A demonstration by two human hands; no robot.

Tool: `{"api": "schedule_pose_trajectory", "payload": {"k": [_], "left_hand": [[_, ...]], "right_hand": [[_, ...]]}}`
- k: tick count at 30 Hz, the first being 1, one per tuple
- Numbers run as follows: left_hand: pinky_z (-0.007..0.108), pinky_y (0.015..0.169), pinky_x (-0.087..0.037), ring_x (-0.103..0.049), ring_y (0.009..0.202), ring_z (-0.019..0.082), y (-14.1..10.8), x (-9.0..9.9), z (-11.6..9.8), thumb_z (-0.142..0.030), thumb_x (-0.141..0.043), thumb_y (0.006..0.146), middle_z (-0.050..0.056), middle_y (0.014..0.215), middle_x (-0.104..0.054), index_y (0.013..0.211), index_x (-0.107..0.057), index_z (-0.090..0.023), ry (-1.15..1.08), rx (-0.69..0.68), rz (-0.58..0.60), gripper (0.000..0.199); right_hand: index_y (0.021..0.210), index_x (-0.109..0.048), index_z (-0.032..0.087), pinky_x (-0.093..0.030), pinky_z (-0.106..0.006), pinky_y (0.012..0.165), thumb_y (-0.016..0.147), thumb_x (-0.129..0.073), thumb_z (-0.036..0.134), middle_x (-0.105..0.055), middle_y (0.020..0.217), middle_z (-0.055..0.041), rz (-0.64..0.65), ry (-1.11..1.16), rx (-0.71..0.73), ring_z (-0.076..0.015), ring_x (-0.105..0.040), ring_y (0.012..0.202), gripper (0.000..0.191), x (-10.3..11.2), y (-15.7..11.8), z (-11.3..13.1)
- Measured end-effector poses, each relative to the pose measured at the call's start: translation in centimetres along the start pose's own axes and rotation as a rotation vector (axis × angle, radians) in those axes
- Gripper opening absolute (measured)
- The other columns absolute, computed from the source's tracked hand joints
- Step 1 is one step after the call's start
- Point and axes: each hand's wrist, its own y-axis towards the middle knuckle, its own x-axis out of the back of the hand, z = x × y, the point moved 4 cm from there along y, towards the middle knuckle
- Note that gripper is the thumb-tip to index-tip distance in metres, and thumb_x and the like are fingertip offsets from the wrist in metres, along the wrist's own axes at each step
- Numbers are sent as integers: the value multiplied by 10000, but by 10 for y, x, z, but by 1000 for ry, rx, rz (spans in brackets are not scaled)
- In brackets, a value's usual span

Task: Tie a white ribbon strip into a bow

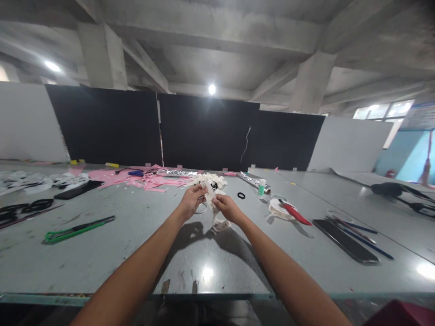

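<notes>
Near the middle of the grey table, both hands hold a white printed ribbon [210,196] above the surface. The fingers of my left hand [190,202] pinch its upper left end. My right hand [228,207] is closed on the ribbon a little lower and to the right. Below my right hand, the ribbon hangs down to a loose coil [221,224]. A pale ring [201,208] shows beside the fingers of my left hand. Just behind the hands lies a heap of cream strips [216,179] with something black among them.
To the right are a black ring [241,195], a glue stick [261,187], a ribbon roll [279,209] with a red-handled tool [296,213], and a dark phone-like slab [346,240]. A green cutter [79,229] and pink scraps [152,181] lie left.
</notes>
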Motion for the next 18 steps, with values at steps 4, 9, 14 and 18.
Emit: {"api": "schedule_pose_trajectory", "payload": {"k": [4, 9, 14, 18], "left_hand": [[222, 653, -472, -600, 675, 104, -1, -6, -1, -262, -816, 571, 4, 777, -657, 848, -655, -151, -29, -3, 7, 339], [208, 647, -469, -607, 693, 102, -1, -8, -2, -233, -818, 572, 8, 808, -666, 867, -645, -154, -68, -30, 16, 352], [220, 672, -468, -599, 694, 100, 0, -6, -4, -255, -795, 610, 6, 797, -657, 840, -642, -149, -104, -37, -1, 295], [213, 627, -456, -559, 626, 86, 0, -5, -6, -325, -779, 631, -6, 705, -619, 777, -632, -142, -107, -60, -39, 276]], "right_hand": [[711, -532, 153, -298, -221, 538, 758, -561, 507, -448, 617, 22, 1, -27, -15, -111, -373, 578, 358, -4, -2, 6], [630, -528, 152, -262, -221, 506, 711, -625, 440, -410, 556, 39, -74, -17, -83, -94, -330, 529, 315, -4, -3, 8], [598, -534, 153, -273, -216, 502, 712, -637, 454, -430, 542, 36, -26, 107, -72, -95, -355, 517, 338, -6, 0, -3], [651, -629, 144, -327, -220, 533, 741, -623, 445, -525, 567, 12, 34, 154, -78, -113, -433, 539, 315, -10, 0, -6]]}}
